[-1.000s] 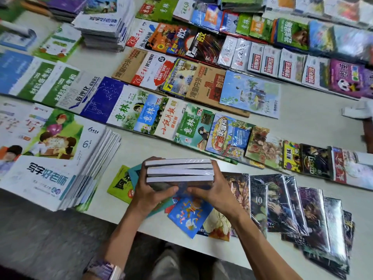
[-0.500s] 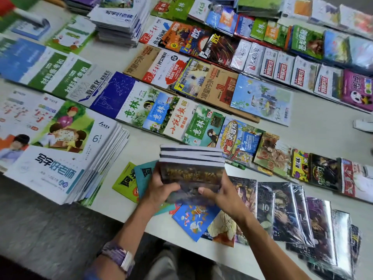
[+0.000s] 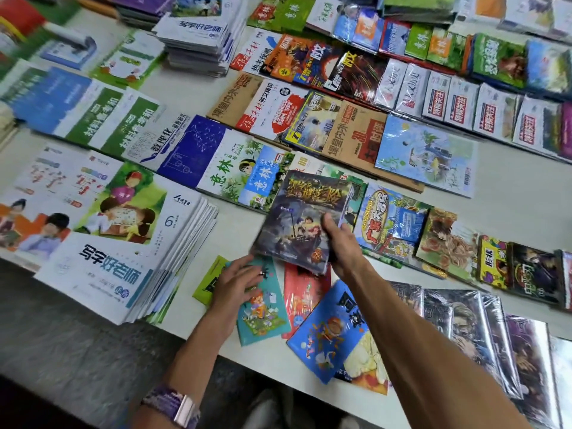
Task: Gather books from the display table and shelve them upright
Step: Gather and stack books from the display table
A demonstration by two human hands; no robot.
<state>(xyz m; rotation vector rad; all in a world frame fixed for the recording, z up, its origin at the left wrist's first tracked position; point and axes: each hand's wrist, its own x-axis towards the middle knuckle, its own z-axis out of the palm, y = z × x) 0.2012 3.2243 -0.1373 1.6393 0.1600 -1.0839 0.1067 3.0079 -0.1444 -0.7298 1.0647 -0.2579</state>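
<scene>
The dark-covered books point(image 3: 301, 221) sit at the centre of the frame, lifted above the display table point(image 3: 507, 205) with the cover facing the camera; the right hand point(image 3: 340, 243) grips their right edge, thumb across the cover (how many volumes cannot be told from this angle); just lower left, the left hand point(image 3: 238, 281) rests with relaxed fingers on a teal booklet point(image 3: 263, 308) lying flat on the table; beside it lie a red booklet point(image 3: 305, 292) and a blue booklet point(image 3: 328, 332); a stack of white workbooks point(image 3: 123, 261) fills the left of the frame
</scene>
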